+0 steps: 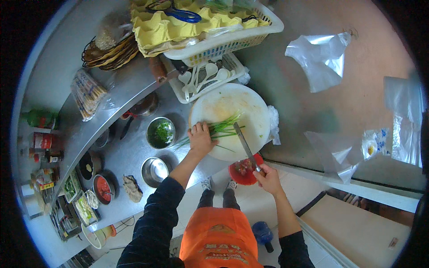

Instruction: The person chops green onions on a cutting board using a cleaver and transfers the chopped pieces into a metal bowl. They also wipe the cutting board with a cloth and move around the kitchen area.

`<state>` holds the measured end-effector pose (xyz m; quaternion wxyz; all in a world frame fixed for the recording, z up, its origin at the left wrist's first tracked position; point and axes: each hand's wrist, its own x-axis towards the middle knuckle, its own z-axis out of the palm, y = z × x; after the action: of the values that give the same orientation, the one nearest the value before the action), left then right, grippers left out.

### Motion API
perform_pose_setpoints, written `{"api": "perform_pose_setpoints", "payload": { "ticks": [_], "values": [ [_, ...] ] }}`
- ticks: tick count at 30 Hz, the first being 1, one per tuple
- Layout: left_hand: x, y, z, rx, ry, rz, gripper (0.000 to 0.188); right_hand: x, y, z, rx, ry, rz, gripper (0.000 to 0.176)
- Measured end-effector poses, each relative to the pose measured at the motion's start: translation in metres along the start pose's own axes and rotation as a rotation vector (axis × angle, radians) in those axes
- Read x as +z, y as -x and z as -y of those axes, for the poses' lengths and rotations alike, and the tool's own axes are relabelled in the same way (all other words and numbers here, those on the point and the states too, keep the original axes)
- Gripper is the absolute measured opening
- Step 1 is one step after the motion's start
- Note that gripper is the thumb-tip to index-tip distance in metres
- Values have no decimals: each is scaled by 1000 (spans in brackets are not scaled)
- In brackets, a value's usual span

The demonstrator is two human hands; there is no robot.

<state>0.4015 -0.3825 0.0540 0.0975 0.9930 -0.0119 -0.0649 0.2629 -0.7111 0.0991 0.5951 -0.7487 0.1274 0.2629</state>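
Note:
A round white cutting board lies on the steel counter in front of me. Across its lower left part runs a bunch of green stalks, likely chives or scallions, with thin ends hanging past the left edge. My left hand presses on the bunch, fingers together. In my right hand is the handle of a kitchen knife, its blade over the board and its tip close to the cut ends of the stalks. Small green bits dot the board. Left of it, a steel bowl holds chopped greens.
An empty steel bowl and a crumpled cloth sit to the left. A red basin with scraps is below the board's edge. White spoons fill a basket behind the board. A raised steel shelf runs along the left.

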Motion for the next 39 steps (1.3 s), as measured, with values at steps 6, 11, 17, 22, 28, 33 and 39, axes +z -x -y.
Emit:
{"api": "perform_pose_setpoints", "payload": {
  "ticks": [6,11,17,22,28,33,39],
  "values": [
    [1,1,27,88,-10,110,67,27,-14,-17,-267,246,-106,10],
    [2,16,27,2,174,-41,51,18,-14,-14,-149,176,-213,24],
    [11,32,29,47,188,19,55,37,-5,7,-165,211,-83,28],
    [25,45,33,90,226,-175,40,63,-9,18,-191,279,12,32],
    [37,49,38,135,189,-252,22,70,-19,16,-181,321,41,36],
    [48,50,39,170,179,-316,8,61,-25,3,-204,359,85,37],
    [57,46,33,190,131,-254,7,60,-53,14,-215,425,153,30]
  ]
}}
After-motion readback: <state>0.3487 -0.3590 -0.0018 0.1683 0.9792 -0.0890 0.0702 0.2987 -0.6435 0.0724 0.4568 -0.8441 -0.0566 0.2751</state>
